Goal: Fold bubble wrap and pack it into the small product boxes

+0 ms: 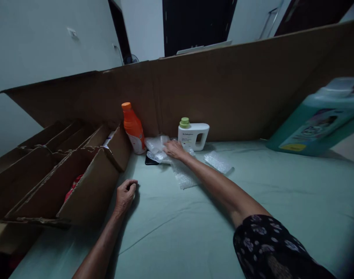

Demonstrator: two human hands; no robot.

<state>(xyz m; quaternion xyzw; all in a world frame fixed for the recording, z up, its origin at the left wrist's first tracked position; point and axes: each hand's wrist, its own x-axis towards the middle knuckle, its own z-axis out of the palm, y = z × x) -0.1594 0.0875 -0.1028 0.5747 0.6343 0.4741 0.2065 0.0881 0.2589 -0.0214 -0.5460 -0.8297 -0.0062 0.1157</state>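
Note:
My right hand (174, 149) reaches forward onto a pile of bubble wrap (157, 149), its fingers bent into the clear sheets. Some of the wrap spreads toward me under the right forearm. Partly beneath the pile lies a flat black object (151, 161), mostly covered. My left hand (126, 196) rests on the pale green cloth (165, 240) beside the cardboard box, fingers curled in and nothing visible in them. Just behind my right hand stands a white bottle (191, 136) with a green cap and a handle.
An orange bottle (134, 130) leans by the divided cardboard box (86, 193) at left, which has something red (73, 186) inside. A separate bubble wrap piece (218, 162) lies right. A large teal bottle (313, 120) tilts at far right. A cardboard wall (223, 85) runs behind.

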